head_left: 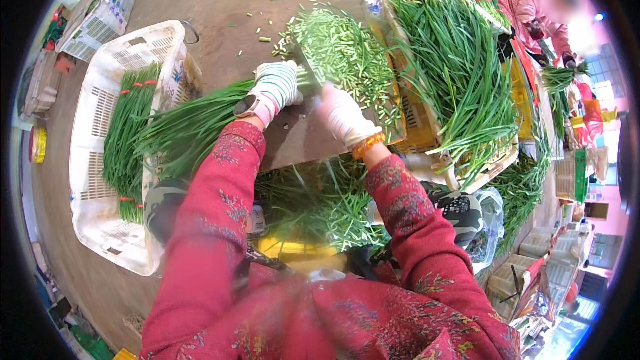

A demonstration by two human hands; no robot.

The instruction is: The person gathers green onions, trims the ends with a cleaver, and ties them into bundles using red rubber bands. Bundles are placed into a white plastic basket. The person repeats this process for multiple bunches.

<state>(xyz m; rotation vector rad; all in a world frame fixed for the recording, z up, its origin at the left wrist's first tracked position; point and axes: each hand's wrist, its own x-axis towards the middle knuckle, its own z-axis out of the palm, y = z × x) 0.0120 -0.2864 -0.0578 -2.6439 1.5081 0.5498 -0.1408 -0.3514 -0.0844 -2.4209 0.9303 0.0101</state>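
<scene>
Gloved in striped white knit, my left hand (276,85) grips a bunch of long green garlic chives (200,115) near its pale cut end. The leaves trail left toward a white crate. My right hand (345,112), in a similar glove, is closed around a knife whose handle is blurred and mostly hidden. The knife blade (311,65) stands beside the bunch's stem ends. Just beyond the blade lies a heap of short chopped stem pieces (340,45). Both hands are above a low board (300,145).
At left, a white plastic crate (82,160) holds banded chive bundles (132,145). A crate at right is heaped with loose chives (455,70). Leaves (340,210) lie below the board between my knees. A person in pink (535,15) handles greens at far right.
</scene>
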